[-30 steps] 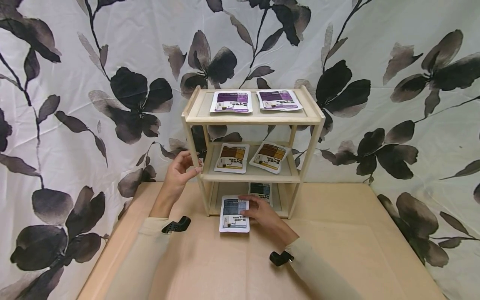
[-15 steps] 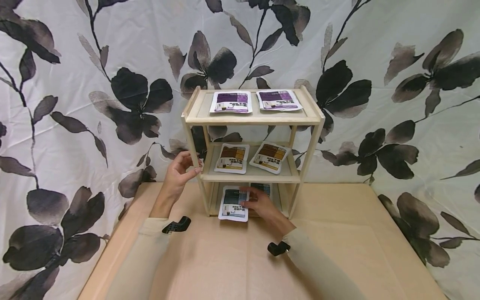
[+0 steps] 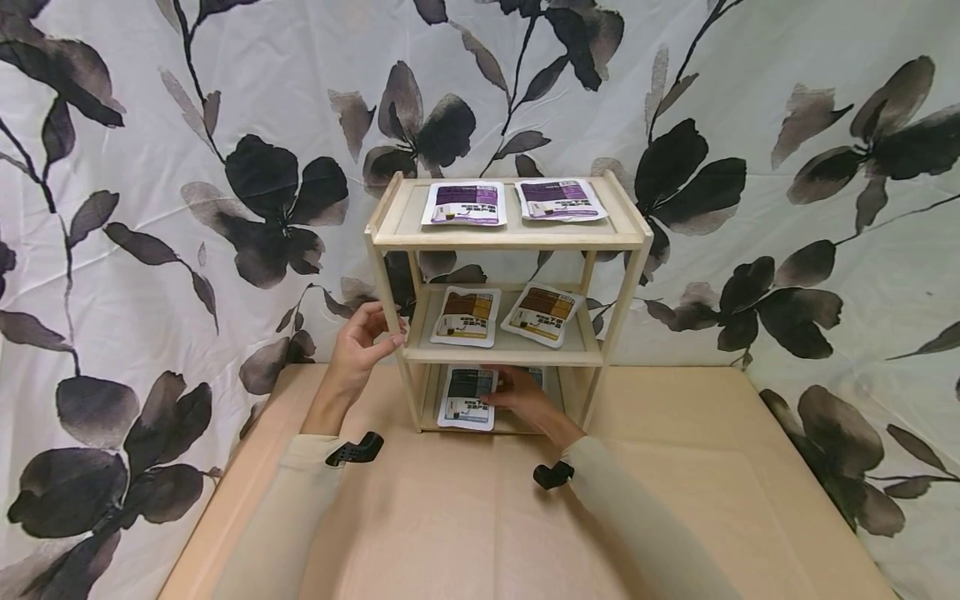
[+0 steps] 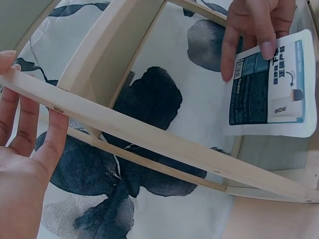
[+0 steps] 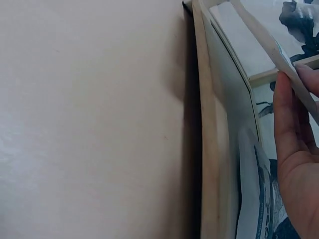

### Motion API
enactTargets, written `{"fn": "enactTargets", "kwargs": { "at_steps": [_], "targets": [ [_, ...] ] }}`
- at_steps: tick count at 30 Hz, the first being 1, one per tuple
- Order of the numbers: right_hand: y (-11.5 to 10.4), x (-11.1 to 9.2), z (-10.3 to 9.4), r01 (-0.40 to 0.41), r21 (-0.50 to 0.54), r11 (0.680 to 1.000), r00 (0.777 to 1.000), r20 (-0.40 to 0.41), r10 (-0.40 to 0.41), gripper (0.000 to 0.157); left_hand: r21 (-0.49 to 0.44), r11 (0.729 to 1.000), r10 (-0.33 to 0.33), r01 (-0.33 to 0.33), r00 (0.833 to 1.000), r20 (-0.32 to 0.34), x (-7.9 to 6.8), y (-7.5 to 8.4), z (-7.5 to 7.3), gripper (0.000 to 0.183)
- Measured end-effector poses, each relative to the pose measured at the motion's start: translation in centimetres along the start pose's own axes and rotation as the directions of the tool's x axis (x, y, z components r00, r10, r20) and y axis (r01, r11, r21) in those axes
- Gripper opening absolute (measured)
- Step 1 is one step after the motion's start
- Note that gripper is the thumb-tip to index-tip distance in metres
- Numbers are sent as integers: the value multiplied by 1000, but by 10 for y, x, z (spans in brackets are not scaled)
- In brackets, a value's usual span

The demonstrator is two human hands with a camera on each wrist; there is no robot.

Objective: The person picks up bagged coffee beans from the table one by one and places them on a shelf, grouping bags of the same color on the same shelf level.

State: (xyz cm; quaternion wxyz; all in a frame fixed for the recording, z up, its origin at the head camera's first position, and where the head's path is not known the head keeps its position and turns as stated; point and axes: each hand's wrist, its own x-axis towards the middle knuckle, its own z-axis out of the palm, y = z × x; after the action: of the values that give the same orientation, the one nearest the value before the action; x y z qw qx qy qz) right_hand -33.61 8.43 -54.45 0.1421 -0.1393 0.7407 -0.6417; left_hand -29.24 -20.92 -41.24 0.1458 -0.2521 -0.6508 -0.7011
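Observation:
In the head view my right hand [image 3: 525, 398] pinches the right edge of a white pouch with a blue-grey label [image 3: 467, 402], at the left part of the bottom shelf. The left wrist view shows the pouch [image 4: 271, 92] with thumb on its face. In the right wrist view it hangs tilted above the shelf board [image 5: 229, 114], fingers [image 5: 286, 117] on its underside. A second blue-labelled pouch [image 5: 251, 191] lies on that board, mostly hidden by my hand in the head view. My left hand [image 3: 358, 343] holds the left front post [image 4: 149, 132] of the wooden rack, fingers and thumb around it.
Two purple-labelled pouches [image 3: 465, 204] lie on the rack's top shelf [image 3: 510, 237]. Two brown-labelled pouches [image 3: 543, 315] lie on the middle shelf [image 3: 502, 357], its board right above my right hand. The rack stands on a tan table [image 3: 675, 467] before a floral cloth [image 3: 285, 100].
My right hand has moved the blue-labelled pouch from in front of the rack back and in over the bottom shelf. The left hand stays on the post.

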Motion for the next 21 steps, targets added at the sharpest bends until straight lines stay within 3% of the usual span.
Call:
{"fn": "enactTargets", "kwargs": {
  "at_steps": [7, 15, 21],
  "targets": [
    [-6, 6, -4, -40, -30, 999, 999, -9, 40, 80, -19, 1000, -3, 3, 1000, -6, 1, 1, 2, 50],
    [-7, 13, -3, -158, -157, 975, 987, -68, 149, 70, -5, 1000, -13, 13, 1000, -5, -1, 2, 4, 46],
    [-7, 19, -3, -187, -204, 961, 982, -80, 174, 67, -2, 1000, -7, 7, 1000, -8, 1, 1, 3, 44]
  ]
}}
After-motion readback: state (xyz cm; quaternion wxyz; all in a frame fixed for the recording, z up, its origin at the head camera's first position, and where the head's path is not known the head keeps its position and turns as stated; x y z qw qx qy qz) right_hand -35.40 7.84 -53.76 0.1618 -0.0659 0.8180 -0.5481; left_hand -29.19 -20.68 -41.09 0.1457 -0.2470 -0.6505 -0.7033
